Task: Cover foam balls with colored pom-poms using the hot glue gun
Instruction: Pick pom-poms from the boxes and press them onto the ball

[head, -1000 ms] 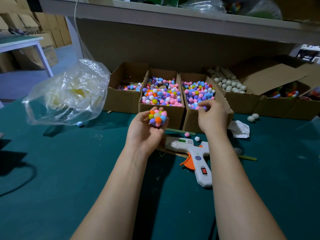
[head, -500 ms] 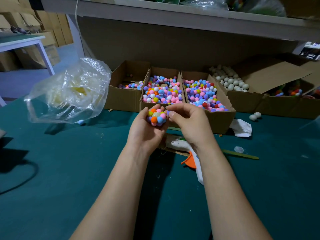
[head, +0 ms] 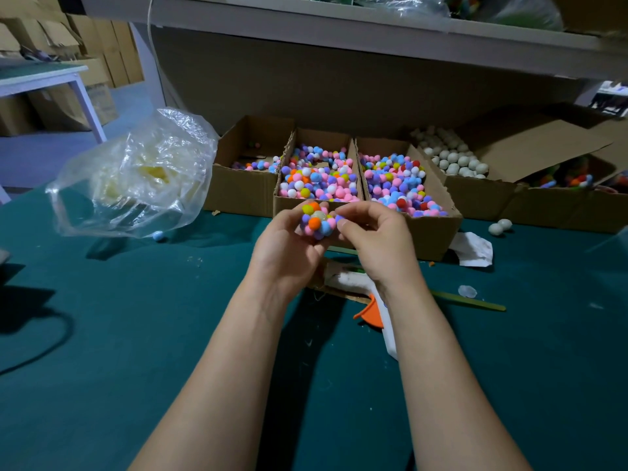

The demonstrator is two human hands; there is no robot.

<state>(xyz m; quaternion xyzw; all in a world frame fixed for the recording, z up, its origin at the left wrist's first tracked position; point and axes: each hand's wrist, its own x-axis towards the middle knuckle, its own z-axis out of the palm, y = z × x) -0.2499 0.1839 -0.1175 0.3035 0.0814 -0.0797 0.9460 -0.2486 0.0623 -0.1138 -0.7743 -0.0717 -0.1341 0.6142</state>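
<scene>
My left hand [head: 289, 248] holds a foam ball [head: 316, 220] partly covered in coloured pom-poms, with a bare pale patch facing up. My right hand [head: 375, 239] pinches a small purple pom-pom [head: 339, 218] against the ball's right side. The white hot glue gun [head: 382, 309] with an orange trigger lies on the green table [head: 136, 334] below my right wrist, partly hidden by it. Behind my hands stand cardboard boxes of mixed pom-poms [head: 319, 178] [head: 396, 181] and a box of plain white foam balls [head: 452, 158].
A crumpled clear plastic bag [head: 136, 175] sits at the left. Two loose foam balls [head: 499, 226] and a scrap of white paper [head: 474, 248] lie at the right. A green stick [head: 469, 301] lies beside the glue gun. A shelf [head: 339, 25] overhangs the boxes.
My right hand drew back from the pom-pom box and came to the ball with a pom-pom. My left hand has turned the ball, so a bare patch shows.
</scene>
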